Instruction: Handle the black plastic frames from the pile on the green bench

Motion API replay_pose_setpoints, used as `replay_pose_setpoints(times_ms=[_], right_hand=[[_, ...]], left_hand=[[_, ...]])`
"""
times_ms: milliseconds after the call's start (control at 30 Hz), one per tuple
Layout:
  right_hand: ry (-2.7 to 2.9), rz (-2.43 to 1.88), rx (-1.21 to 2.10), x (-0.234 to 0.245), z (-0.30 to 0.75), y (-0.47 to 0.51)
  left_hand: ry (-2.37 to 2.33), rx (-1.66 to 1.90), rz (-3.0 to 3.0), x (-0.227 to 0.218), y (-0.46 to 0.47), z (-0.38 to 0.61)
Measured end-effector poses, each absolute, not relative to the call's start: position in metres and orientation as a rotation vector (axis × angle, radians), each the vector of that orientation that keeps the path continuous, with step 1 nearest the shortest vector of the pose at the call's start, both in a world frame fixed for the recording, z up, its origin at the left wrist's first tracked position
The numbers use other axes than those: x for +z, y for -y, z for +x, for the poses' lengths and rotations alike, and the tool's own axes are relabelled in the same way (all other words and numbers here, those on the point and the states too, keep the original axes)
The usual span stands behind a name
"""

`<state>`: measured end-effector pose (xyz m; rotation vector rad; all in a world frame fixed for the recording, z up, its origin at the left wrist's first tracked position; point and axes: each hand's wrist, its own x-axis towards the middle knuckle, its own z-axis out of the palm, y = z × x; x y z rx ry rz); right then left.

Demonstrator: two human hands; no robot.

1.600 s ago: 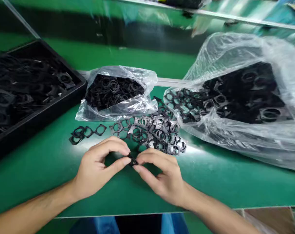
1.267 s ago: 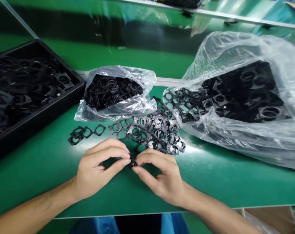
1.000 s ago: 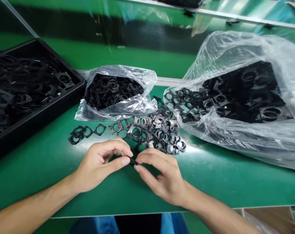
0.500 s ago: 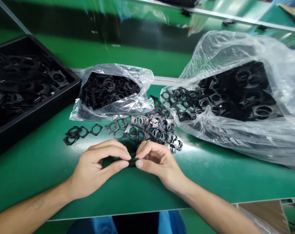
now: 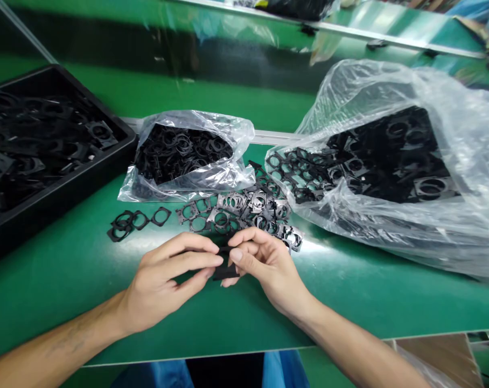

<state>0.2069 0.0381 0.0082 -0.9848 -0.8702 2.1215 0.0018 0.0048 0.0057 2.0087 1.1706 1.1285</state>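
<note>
Between my hands, above the front of the green table, is a flat black plastic frame (image 5: 225, 273), partly hidden by fingers. My left hand (image 5: 167, 280) closes on its left side with the fingertips and thumb. My right hand (image 5: 266, 264) pinches its right side, thumb on the near face and fingers behind. Just beyond my hands lies a loose pile of black frames with round openings (image 5: 260, 207). Several thin black ring frames (image 5: 139, 220) lie to the left of that pile.
A black bin (image 5: 119, 137) full of black parts stands at the left. At the back middle sits a clear plastic bag (image 5: 228, 180) of black ring frames. A larger clear bag (image 5: 390, 231) with more black frames spreads over the right side of the green table (image 5: 349, 302).
The black frame has turned from nearly edge-on to show more of its face. My left fingers have spread along it, and my right fingers have shifted behind it.
</note>
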Motion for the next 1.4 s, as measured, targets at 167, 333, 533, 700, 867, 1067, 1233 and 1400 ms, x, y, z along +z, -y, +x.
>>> replay_pose_setpoints(times_ms=[167,333,533,700,867,1067,1233,1400], right_hand=[[1.297,-1.028,1.881,0.01,0.208,-0.034],[1.796,-0.896,1.259,0.012,0.211,-0.033],[1.747,-0.977,1.275,0.012,0.213,-0.036],[1.77,-0.925,1.239,0.008,0.211,-0.04],[1.917,-0.839,0.977,0.008,0.213,-0.043],[1.964,-0.861,0.902,0.019,0.223,-0.046],[2.105,-0.957,0.704,0.015,0.23,-0.052],[2.452,-1.004,0.588,0.01,0.231,-0.049]], left_hand=[[-1.181,1.201,1.949,0.006,-0.005,0.0],[-1.228,1.194,1.858,0.004,-0.005,-0.003],[-1.193,1.163,1.621,0.004,-0.005,0.006],[-1.252,1.13,1.666,0.021,-0.023,-0.006],[-2.119,1.195,2.161,0.07,-0.04,-0.097],[-2.314,1.053,2.135,0.091,-0.055,-0.183],[-2.116,0.93,2.471,0.073,-0.036,-0.141],[-1.624,0.321,2.566,0.034,-0.034,-0.078]])
